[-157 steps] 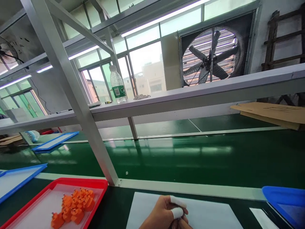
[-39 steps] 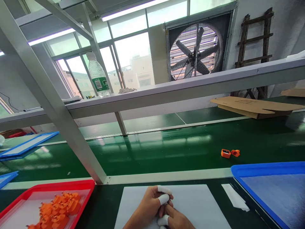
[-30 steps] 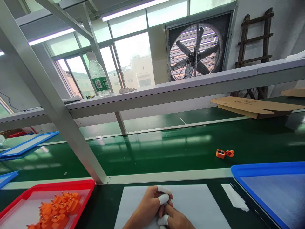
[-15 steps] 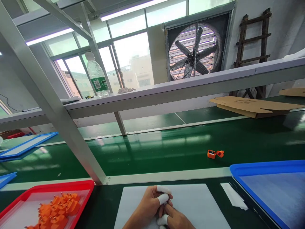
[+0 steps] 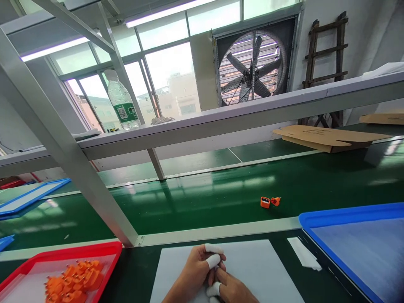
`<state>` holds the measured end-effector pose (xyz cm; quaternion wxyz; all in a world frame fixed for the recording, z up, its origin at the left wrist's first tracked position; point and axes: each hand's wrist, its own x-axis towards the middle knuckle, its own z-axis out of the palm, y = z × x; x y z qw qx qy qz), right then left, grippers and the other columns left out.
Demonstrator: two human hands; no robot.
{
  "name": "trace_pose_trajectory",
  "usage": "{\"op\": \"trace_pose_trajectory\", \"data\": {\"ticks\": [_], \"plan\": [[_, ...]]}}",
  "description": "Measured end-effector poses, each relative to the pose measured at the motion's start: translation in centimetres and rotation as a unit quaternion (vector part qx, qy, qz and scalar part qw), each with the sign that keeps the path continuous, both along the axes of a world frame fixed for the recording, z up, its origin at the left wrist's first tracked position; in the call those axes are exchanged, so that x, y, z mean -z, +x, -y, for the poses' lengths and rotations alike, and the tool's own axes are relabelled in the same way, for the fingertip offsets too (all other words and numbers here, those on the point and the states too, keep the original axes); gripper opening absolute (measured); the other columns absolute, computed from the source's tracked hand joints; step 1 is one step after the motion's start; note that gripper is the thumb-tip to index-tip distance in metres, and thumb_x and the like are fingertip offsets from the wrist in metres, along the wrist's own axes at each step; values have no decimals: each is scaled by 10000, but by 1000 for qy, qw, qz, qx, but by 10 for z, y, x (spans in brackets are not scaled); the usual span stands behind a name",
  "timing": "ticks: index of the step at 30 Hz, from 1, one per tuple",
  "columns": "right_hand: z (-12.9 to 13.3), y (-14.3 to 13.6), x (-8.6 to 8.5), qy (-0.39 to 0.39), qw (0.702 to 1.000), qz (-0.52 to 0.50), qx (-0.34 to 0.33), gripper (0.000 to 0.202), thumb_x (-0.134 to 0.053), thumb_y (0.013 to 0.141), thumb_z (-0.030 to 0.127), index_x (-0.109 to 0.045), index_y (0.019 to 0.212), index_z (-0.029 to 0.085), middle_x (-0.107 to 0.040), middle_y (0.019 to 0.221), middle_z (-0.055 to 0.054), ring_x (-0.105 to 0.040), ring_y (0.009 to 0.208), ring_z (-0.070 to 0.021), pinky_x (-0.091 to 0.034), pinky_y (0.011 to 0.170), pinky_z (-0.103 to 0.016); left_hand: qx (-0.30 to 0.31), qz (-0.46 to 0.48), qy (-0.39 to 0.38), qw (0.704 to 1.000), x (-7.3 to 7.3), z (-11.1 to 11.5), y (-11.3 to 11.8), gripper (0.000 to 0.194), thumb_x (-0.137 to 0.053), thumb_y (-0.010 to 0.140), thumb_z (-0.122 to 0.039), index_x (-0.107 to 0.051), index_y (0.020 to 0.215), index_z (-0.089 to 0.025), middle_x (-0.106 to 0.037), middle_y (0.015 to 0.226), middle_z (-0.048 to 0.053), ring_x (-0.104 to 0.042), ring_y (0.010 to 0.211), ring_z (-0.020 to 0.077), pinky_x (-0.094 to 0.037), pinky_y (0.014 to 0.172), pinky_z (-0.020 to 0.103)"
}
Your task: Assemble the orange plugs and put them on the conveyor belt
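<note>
My left hand [image 5: 197,267] and my right hand [image 5: 235,288] meet over a white sheet [image 5: 261,269] on the dark green bench. White finger covers sit on the thumb and a finger of the left hand, and on fingers of the right. Both hands are closed, with fingertips pressed together. Whatever lies between them is hidden by the fingers. To the left, a red tray [image 5: 115,248] bears a heap of small orange parts [image 5: 74,280] with metal tips. A blue tray [image 5: 315,223] lies to the right, lined with a pale sheet.
Beyond a pale rail [image 5: 221,231] runs a green conveyor belt [image 5: 195,206], carrying two orange pieces [image 5: 270,202]. A slanted metal post [image 5: 104,202] rises at left. Overhead, a shelf [image 5: 221,120] holds a water bottle [image 5: 123,103]. Flat cardboard [image 5: 328,136] lies farther back; a white scrap [image 5: 304,253] is near the blue tray.
The two orange pieces on the belt have shifted left relative to the rail and trays. The whole view has moved slightly. My hands stay together in nearly the same pose.
</note>
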<state>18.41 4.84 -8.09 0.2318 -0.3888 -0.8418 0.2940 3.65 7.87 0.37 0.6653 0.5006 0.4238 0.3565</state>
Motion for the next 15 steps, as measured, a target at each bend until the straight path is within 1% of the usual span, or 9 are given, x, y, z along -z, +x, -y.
{"op": "trace_pose_trajectory", "data": {"ticks": [3,6,9,11,13,15], "plan": [[0,-2,2,42,999,15,1,303,-519,873,104,-658,1129,188,-660,1195,-114,-651,995,-228,-548,848,-295,-1,4,2,1000,-1,0,0,288,-729,751,-318,-723,920,-86,-736,809,97,-423,399,23,-268,389,168],[2,-3,-5,64,998,17,10,262,-551,836,98,-671,1056,176,-665,1159,-115,-647,974,-228,-548,821,-296,3,-1,-2,1000,-1,-1,0,285,-733,760,-310,-719,935,-85,-736,819,100,-427,397,22,-256,385,167],[5,-2,-21,73,997,7,14,217,-538,812,79,-681,955,156,-679,1082,-114,-641,939,-215,-543,809,-286,4,-4,0,1000,-2,-2,-1,280,-729,784,-316,-715,942,-84,-733,812,98,-428,396,19,-250,388,167],[10,-2,-33,77,997,6,19,177,-570,756,88,-681,883,145,-682,1030,-113,-634,895,-216,-542,792,-289,7,-4,5,1000,-4,-2,-1,285,-723,807,-330,-713,950,-84,-734,819,99,-425,398,14,-251,397,166],[14,-1,-46,81,996,11,25,165,-606,698,109,-677,843,142,-678,1018,-113,-625,870,-218,-540,786,-295,14,-9,9,1000,-7,-2,-2,294,-721,825,-342,-713,971,-87,-734,832,99,-421,401,8,-246,404,165],[17,0,-56,85,996,15,30,143,-611,706,139,-676,833,145,-668,1028,-110,-618,864,-215,-535,799,-299,20,-17,13,1000,-10,-3,-3,305,-726,831,-351,-716,997,-96,-729,831,88,-416,407,3,-247,413,163]]}}
